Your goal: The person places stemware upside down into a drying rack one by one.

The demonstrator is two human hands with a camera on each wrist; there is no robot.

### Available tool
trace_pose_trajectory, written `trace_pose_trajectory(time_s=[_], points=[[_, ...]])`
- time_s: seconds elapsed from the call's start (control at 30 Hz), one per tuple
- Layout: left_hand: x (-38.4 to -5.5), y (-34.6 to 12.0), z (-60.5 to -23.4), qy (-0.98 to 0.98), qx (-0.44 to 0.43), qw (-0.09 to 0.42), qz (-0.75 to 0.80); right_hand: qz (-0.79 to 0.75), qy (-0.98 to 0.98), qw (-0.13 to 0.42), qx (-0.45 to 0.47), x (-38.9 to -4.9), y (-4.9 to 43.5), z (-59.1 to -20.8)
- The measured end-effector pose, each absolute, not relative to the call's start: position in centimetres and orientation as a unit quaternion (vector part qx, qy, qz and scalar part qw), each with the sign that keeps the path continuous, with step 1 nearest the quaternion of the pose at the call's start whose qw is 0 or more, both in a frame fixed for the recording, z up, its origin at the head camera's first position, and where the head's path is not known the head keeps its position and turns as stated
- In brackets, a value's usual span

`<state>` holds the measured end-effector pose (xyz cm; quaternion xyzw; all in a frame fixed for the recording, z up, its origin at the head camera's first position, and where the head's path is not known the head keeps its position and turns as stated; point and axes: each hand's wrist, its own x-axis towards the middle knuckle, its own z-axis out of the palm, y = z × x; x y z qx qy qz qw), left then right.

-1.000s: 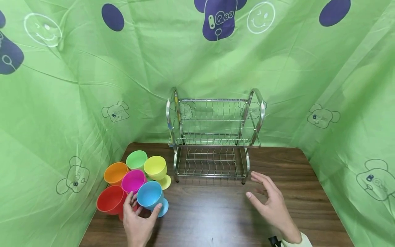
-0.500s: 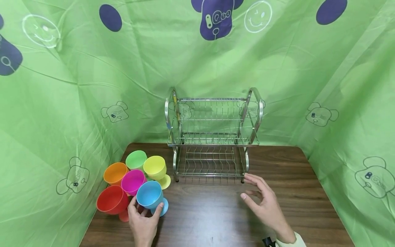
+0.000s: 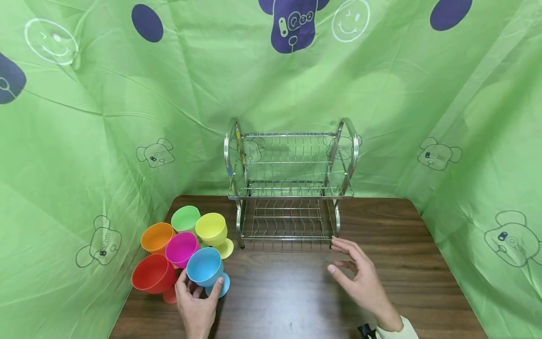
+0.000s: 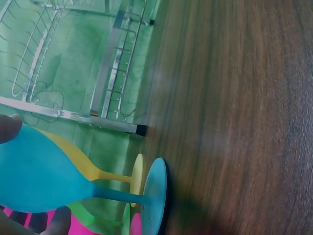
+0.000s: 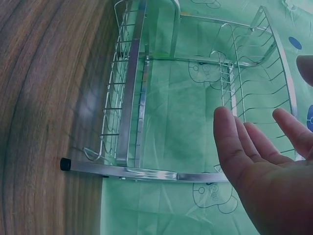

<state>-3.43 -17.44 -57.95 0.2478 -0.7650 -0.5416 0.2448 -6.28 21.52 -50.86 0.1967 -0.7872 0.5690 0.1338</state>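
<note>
My left hand (image 3: pixel 196 306) grips the blue plastic goblet (image 3: pixel 205 267) by its bowl, thumb on the near right side and fingers on the left. In the left wrist view the goblet's foot (image 4: pixel 155 196) stands at the tabletop; whether it touches, I cannot tell. Behind and left of it stand the magenta (image 3: pixel 182 250), yellow (image 3: pixel 211 230), green (image 3: pixel 185 219), orange (image 3: pixel 157 238) and red (image 3: pixel 153 274) goblets. My right hand (image 3: pixel 360 280) hovers beside the front right foot of the metal dish rack (image 3: pixel 290 240), fingers relaxed, holding nothing.
The two-tier rack stands at the back middle of the wooden table (image 3: pixel 288 301). Green printed fabric (image 3: pixel 271 84) hangs behind the table and along both sides. Bare tabletop lies between my hands.
My left hand has shifted slightly right and closed around the blue goblet, which stays in place. My right hand has drifted left toward the rack. The head view has turned slightly.
</note>
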Motion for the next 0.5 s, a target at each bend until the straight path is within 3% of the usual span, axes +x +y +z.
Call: trace_pose_trajectory(time_s=[0.17, 0.5], points=[[-3.1, -17.3, -57.9, -0.795, 0.201, 0.276, -0.501, 0.571, -0.791, 0.118, 0.185, -6.3, 21.6, -50.6], [-2.5, -16.0, -56.4, -0.864, 0.002, 0.307, -0.400, 0.561, -0.796, 0.093, 0.209, -6.6, 21.7, -49.2]])
